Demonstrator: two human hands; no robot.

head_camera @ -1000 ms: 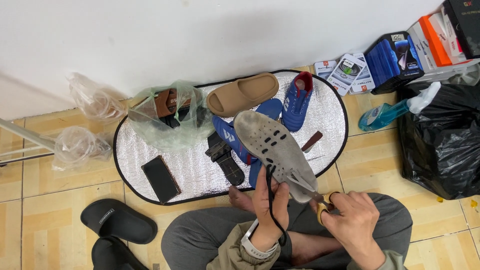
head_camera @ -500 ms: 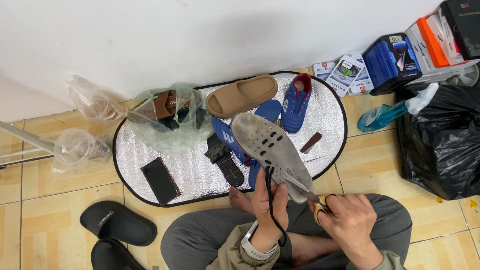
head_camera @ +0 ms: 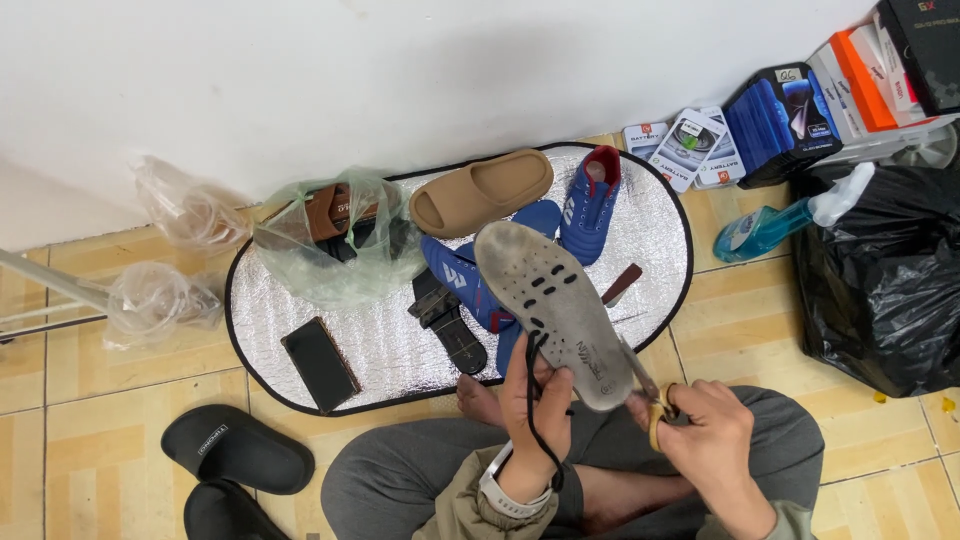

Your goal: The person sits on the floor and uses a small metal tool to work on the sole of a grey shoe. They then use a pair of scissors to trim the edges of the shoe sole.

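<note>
Since a second ago I see little change: left hand [head_camera: 535,400] fingers still grip the worn grey perforated insole [head_camera: 555,310], right hand [head_camera: 705,435] holds probably yellow-handled scissors [head_camera: 655,405] at its edge.

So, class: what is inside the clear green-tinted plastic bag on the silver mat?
Inside the plastic bag, a brown sandal shows through, with dark footwear beneath it. What lies deeper is hidden by crumpled plastic.

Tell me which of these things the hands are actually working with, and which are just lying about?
In use:
- grey insole, held by the left hand
- scissors, in the right hand, at the insole's edge
- black lace, hanging over the left hand

Lying about:
- tan slide
- blue shoes
- phone
- black slippers
- spray bottle
- black bag
</note>
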